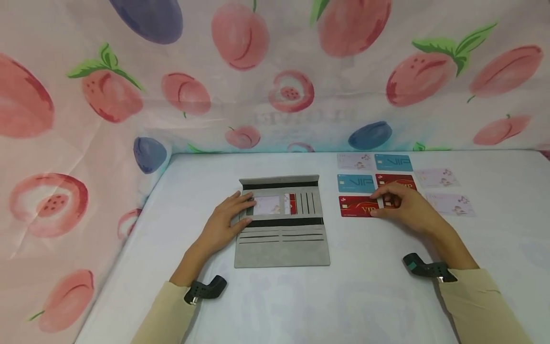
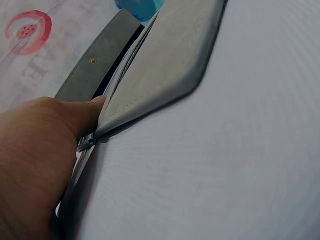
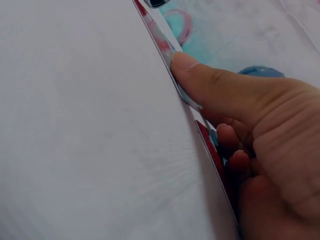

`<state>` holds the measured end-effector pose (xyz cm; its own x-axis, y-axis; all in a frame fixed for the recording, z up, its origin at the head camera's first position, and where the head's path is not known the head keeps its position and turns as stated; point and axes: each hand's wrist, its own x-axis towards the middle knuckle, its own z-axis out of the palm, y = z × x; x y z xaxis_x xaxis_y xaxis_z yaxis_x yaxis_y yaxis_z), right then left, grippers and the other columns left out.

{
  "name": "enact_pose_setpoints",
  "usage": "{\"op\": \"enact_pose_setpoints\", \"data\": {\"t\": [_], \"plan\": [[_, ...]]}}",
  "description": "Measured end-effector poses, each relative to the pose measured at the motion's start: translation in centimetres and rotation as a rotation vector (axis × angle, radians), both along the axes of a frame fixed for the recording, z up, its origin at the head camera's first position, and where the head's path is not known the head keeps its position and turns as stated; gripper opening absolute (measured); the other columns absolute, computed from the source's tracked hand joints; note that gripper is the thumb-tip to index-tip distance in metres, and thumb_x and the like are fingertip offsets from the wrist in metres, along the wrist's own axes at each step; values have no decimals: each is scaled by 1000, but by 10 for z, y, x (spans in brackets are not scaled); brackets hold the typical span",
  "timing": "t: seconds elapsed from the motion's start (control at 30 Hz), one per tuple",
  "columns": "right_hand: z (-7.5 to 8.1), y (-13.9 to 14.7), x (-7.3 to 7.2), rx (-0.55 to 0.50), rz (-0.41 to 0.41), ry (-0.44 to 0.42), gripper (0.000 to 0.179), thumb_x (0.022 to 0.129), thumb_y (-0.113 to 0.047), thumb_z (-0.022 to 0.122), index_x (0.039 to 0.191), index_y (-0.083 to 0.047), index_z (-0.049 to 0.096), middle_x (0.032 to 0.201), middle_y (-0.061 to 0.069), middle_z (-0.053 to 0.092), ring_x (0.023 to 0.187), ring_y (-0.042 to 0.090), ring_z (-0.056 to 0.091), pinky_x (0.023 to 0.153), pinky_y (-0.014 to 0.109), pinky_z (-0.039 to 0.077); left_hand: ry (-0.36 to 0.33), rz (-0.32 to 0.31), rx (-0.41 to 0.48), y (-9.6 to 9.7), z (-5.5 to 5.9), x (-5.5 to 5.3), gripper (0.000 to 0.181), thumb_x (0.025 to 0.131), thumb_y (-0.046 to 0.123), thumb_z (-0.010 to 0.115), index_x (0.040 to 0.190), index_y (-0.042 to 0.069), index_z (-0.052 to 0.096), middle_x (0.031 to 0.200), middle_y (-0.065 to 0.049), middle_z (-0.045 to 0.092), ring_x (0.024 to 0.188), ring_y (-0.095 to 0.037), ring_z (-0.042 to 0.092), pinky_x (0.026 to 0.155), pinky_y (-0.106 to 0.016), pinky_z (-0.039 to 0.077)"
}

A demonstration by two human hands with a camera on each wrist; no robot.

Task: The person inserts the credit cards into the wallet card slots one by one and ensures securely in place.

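A grey wallet (image 1: 281, 253) lies unfolded on the white table. My left hand (image 1: 223, 220) rests on its left edge with fingers extended; in the left wrist view the thumb (image 2: 82, 116) lies along the wallet's side. A pale floral card (image 1: 267, 205) sits in the wallet's upper panel, beside a card with a red part (image 1: 293, 204) showing. To the right, my right hand (image 1: 408, 206) pinches a red VIP card (image 1: 357, 206) at its right end, index finger at the far edge and thumb at the near edge. Another red card (image 1: 388, 202) is partly hidden under that hand.
Behind the right hand lie two blue VIP cards (image 1: 393, 163) (image 1: 355, 183), a red VIP card (image 1: 395, 180) and a pale floral card (image 1: 354, 161). Two more pale cards (image 1: 437, 177) (image 1: 450, 204) lie to its right. A fruit-patterned cloth (image 1: 335, 95) rises behind the table.
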<state>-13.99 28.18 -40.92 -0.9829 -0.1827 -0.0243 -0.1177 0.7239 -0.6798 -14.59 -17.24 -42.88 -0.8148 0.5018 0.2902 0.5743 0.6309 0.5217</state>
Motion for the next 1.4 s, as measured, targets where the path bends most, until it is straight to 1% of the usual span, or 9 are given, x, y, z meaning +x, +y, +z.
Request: {"op": "enact_pose_setpoints", "data": {"t": [0.13, 0.27, 0.37, 0.63, 0.8, 0.9, 1.03, 1.17, 1.4], "plan": [[-2, 0, 0, -11, 26, 17, 41, 80, -35, 77, 115, -19, 63, 116, 10, 51, 105, 31, 42, 79, 45, 44, -2, -4, 4, 0, 0, 1, 42, 92, 20, 64, 132, 9, 58, 145, -7, 44, 138, -34, 28, 109, -54, 21], [-2, 0, -1, 5, 49, 19, 40, 81, -34, 77, 116, -20, 63, 118, 10, 51, 108, 32, 42, 84, 49, 42, -3, -4, -1, -1, -1, 0, 42, 93, 20, 64, 132, 9, 58, 145, -8, 44, 138, -34, 28, 110, -53, 21], [-1, -1, -2, 38, 64, 24, 41, 81, -33, 77, 118, -20, 62, 112, 8, 52, 101, 29, 44, 81, 46, 42, 2, -2, -3, -1, -2, 0, 42, 92, 20, 64, 132, 9, 58, 145, -7, 44, 138, -34, 28, 110, -52, 21], [3, -3, 0, 57, 89, 58, 53, 81, -30, 78, 128, -15, 59, 114, 9, 54, 97, 27, 45, 76, 41, 43, 4, 4, -3, 1, -1, 0, 42, 92, 20, 64, 132, 9, 58, 145, -8, 45, 138, -34, 29, 110, -52, 20], [5, -5, 0, 50, 102, 97, 50, 81, -24, 78, 126, -15, 60, 107, 7, 53, 92, 24, 45, 72, 34, 44, -7, 12, -6, 0, 0, 1, 42, 92, 20, 64, 133, 10, 58, 145, -7, 44, 138, -33, 28, 109, -54, 21], [5, -6, 0, 42, 108, 147, 49, 79, -19, 80, 124, -16, 60, 105, 6, 54, 89, 23, 46, 69, 29, 44, -12, 17, -7, 0, 0, 1, 42, 93, 21, 64, 133, 10, 58, 146, -6, 44, 139, -33, 28, 109, -56, 21], [5, -7, 1, 25, 121, 205, 48, 78, -18, 81, 121, -18, 62, 94, 2, 55, 80, 20, 47, 63, 24, 43, -9, 17, -7, 0, -1, 1, 42, 93, 21, 64, 133, 11, 58, 146, -6, 44, 139, -32, 28, 109, -55, 22], [6, -9, 2, 11, 121, 199, 45, 79, -20, 80, 120, -23, 62, 86, -1, 56, 76, 19, 48, 60, 24, 43, -2, 16, -10, 0, -2, 1, 42, 93, 21, 64, 133, 11, 58, 145, -6, 44, 139, -32, 28, 109, -54, 22], [10, -11, 3, 34, 130, 186, 39, 85, -21, 75, 121, -25, 63, 85, -2, 59, 75, 18, 54, 61, 25, 47, -7, 14, -8, 1, -1, 1, 42, 93, 21, 64, 133, 10, 58, 145, -7, 44, 139, -33, 28, 110, -53, 21]]}}
